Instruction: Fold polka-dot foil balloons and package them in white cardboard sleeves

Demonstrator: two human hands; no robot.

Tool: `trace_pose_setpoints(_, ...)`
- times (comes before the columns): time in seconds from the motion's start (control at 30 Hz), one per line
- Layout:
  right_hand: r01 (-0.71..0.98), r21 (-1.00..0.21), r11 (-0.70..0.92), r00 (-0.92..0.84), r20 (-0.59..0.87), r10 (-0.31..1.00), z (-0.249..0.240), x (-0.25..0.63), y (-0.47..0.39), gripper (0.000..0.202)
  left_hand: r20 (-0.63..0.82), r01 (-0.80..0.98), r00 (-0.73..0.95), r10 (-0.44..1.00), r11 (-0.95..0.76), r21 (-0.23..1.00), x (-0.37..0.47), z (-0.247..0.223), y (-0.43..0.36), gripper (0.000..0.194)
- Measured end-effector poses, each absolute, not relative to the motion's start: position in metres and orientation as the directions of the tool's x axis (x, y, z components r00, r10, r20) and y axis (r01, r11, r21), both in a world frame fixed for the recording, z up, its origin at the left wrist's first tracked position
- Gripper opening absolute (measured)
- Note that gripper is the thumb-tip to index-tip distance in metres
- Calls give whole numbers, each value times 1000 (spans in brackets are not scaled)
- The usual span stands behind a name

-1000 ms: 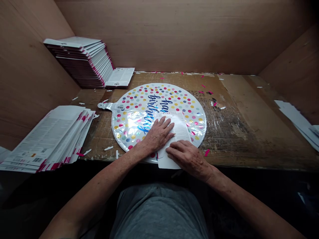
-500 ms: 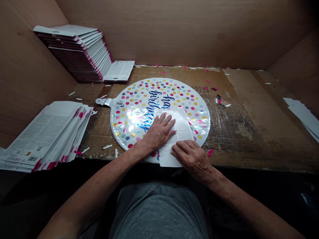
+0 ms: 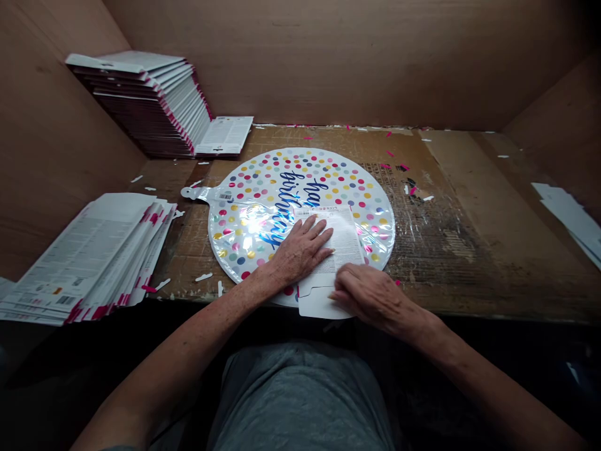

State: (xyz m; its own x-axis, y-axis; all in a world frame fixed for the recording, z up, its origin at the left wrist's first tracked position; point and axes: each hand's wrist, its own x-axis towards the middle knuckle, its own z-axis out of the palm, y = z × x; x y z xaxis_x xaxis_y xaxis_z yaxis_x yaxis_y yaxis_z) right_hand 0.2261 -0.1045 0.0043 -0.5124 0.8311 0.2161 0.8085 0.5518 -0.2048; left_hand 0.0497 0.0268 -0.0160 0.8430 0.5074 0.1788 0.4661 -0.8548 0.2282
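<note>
A flat foil balloon, white with coloured dots and blue "birthday" lettering, lies on the cardboard-covered worktop with its tail to the left. On its near right part rests a white printed paper envelope, its plain flap reaching over the worktop's front edge. My left hand lies flat on the envelope with fingers stretched out. At the envelope's lower right, my right hand is closed, fingers curled and thumb by the flap. What its fingers hold, if anything, is hidden.
A tall stack of pink-edged envelopes stands at the back left. More printed envelopes lie fanned at the front left. White paper pieces lie far right. Small pink and white scraps dot the worktop. Wooden walls enclose it.
My right hand has shifted slightly right and curled more, uncovering more of the flap. The envelope has moved very slightly. My left hand stays flat on it.
</note>
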Motion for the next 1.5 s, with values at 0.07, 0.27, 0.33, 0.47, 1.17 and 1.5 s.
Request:
trace_pose_setpoints(0.07, 794, -344, 501, -464, 190, 865, 9, 245, -126, 28, 179, 457, 850, 495, -863, 215, 52, -13, 31, 41)
trace_pose_setpoints(0.27, 859, -181, 479, -364, 443, 820, -3, 255, -159, 48, 328, 433, 788, 521, -847, 307, 50, -6, 26, 19)
trace_pose_setpoints(0.33, 851, -105, 515, -416, 465, 781, -13, 242, -153, 42, 420, 415, 712, 562, -820, 394, 37, -5, 9, 13)
trace_pose_setpoints(0.47, 835, -61, 547, -440, 524, 729, -26, 225, -142, 27, 411, 278, 770, 488, -837, 472, -2, -8, -29, 32)
trace_pose_setpoints(1.17, 833, -158, 530, -320, 643, 695, -13, 235, -145, 43, 109, 498, 157, 982, -173, 849, 15, 3, -61, 53)
trace_pose_setpoints(1.5, 890, -242, 387, -224, 506, 833, 2, 165, -12, 20, -307, -409, 91, 947, 317, 856, 15, 1, 14, 53)
